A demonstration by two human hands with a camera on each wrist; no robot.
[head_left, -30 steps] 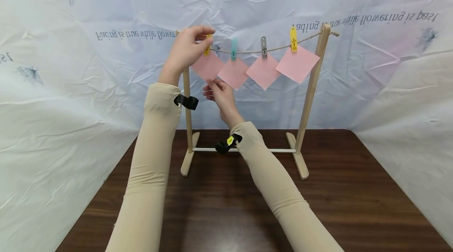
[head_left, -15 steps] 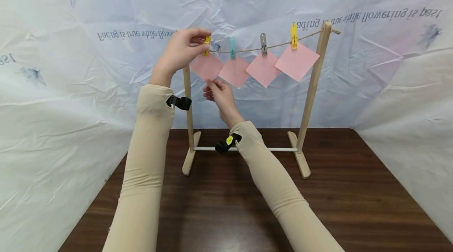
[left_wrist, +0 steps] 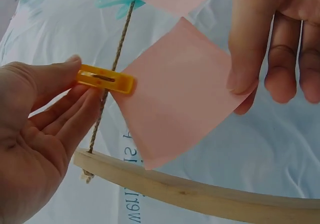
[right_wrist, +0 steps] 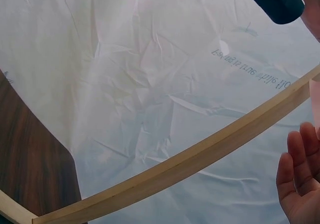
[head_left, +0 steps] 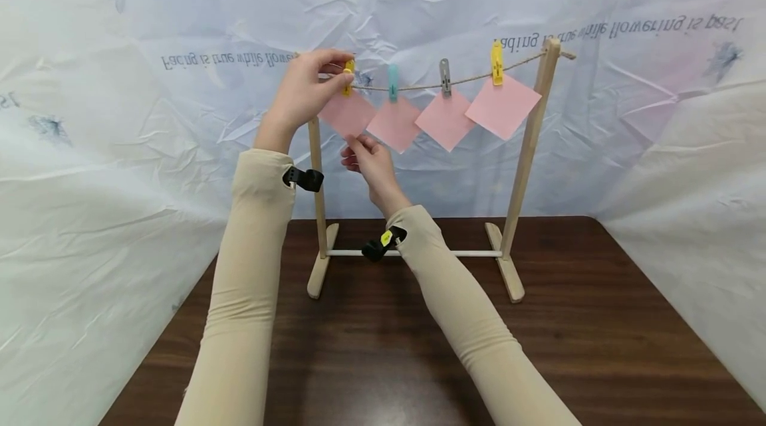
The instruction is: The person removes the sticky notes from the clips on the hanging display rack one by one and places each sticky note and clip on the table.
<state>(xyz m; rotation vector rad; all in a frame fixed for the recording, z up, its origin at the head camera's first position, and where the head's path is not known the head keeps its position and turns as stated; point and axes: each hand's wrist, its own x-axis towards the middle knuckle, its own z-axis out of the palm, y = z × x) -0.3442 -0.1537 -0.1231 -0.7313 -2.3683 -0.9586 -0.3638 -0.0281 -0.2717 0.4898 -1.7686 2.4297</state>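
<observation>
My left hand point(head_left: 301, 92) pinches the tail end of a yellow clothespin point(left_wrist: 112, 80) between thumb and fingers. The clothespin sits across the twine point(left_wrist: 121, 45), its front end biting a corner of a square pink sheet of paper point(left_wrist: 172, 97). Below, my right hand point(head_left: 376, 168) pinches the sheet's lower corner between thumb and forefinger, the other fingers loosely bent. To the right on the twine, a teal clothespin point(head_left: 393, 83), a grey clothespin point(head_left: 445, 78) and another yellow clothespin point(head_left: 497, 64) each hold a pink sheet. In the right wrist view only part of the right hand point(right_wrist: 301, 181) shows.
A wooden stand carries the twine between its left post point(head_left: 318, 167) and right post point(head_left: 531, 140). A white crossbar point(head_left: 473, 254) joins the feet low down. It stands on a dark wooden table point(head_left: 383, 353), with a printed pale sheet point(head_left: 419, 7) hanging behind.
My left hand has shifted slightly left and down from the first frame, uncovering more of the yellow clothespin. The right hand stays on the paper's corner, almost still.
</observation>
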